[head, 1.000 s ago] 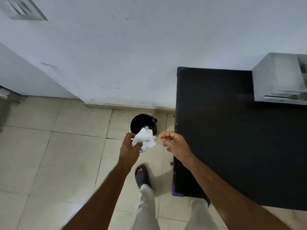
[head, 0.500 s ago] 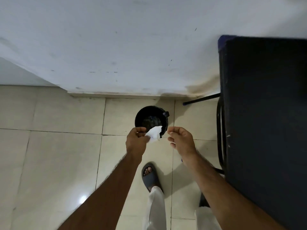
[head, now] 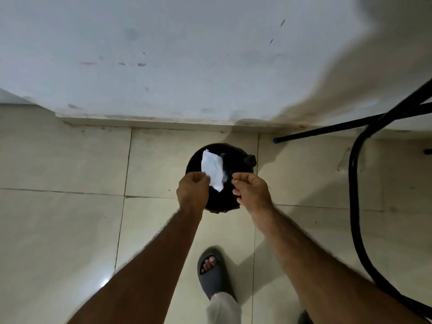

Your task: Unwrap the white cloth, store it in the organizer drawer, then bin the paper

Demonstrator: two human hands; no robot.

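Both forearms reach forward and down over a round black bin (head: pixel 194 160) that stands on the pale tiled floor (head: pixel 70 218), close to the foot of the white wall (head: pixel 187 54).

Left hand (head: pixel 192 191): fingers curled, thumb and fingertips pinched on the lower edge of a crumpled white paper (head: pixel 212 169). The paper stands up from the pinch and lies over the bin's open mouth, inside the outline of the rim as seen from above. Whether it is above the rim or partly below it cannot be told from this angle.

Right hand (head: pixel 251 191): loosely curled, fingers bent inward, holding nothing visible. It hangs over the right part of the bin, just beside the paper, with a narrow gap between its fingertips and the sheet.

The bin carries a dark liner, bunched at the upper right of the rim.

Below the hands, one foot in a grey slide sandal (head: pixel 214 274) rests on the tiles, with a light trouser leg (head: pixel 223 308) at the lower edge.

At right, black metal tubing of a furniture frame (head: pixel 353 183) curves down across the floor, well apart from the bin
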